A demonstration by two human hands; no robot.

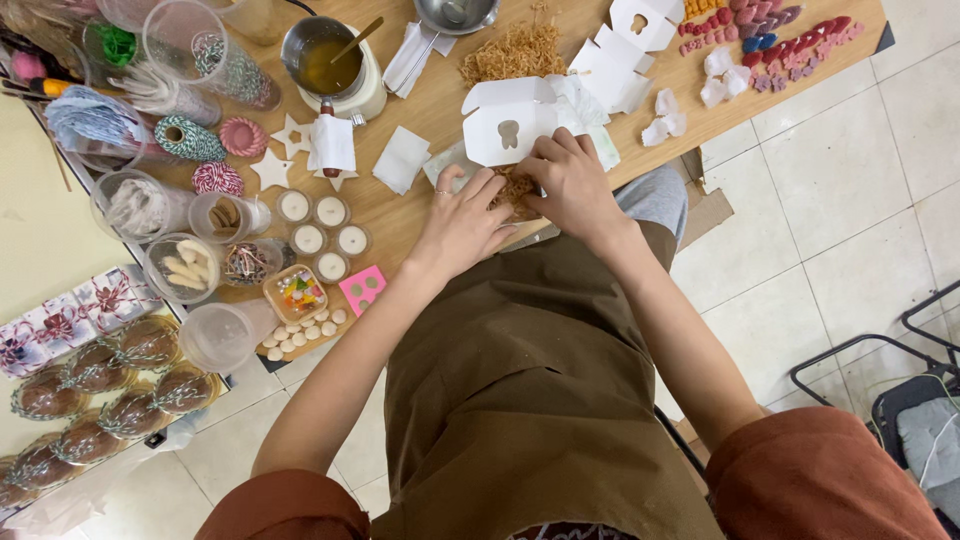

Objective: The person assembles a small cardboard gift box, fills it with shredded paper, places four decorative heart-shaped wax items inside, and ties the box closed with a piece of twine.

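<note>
Both my hands rest together at the near edge of a wooden table [440, 110]. My left hand [462, 222] and my right hand [572, 185] press on a small wad of tan shredded paper [514, 190] between them. Just beyond my fingers lies an open white cardboard box [505, 122] with a tooth-shaped cut-out in its lid. A bigger heap of the same shredded paper [515, 52] sits farther back. Whether the wad lies in a box is hidden by my hands.
Several small round candles [318, 226] stand left of my hands, beside spools of striped twine [216, 178], clear plastic cups [215, 335] and a metal pot of yellow wax [325, 58]. Flat white boxes [625, 50] and coloured wax shapes [770, 45] lie far right. Wrapped round bundles [95, 390] fill the left.
</note>
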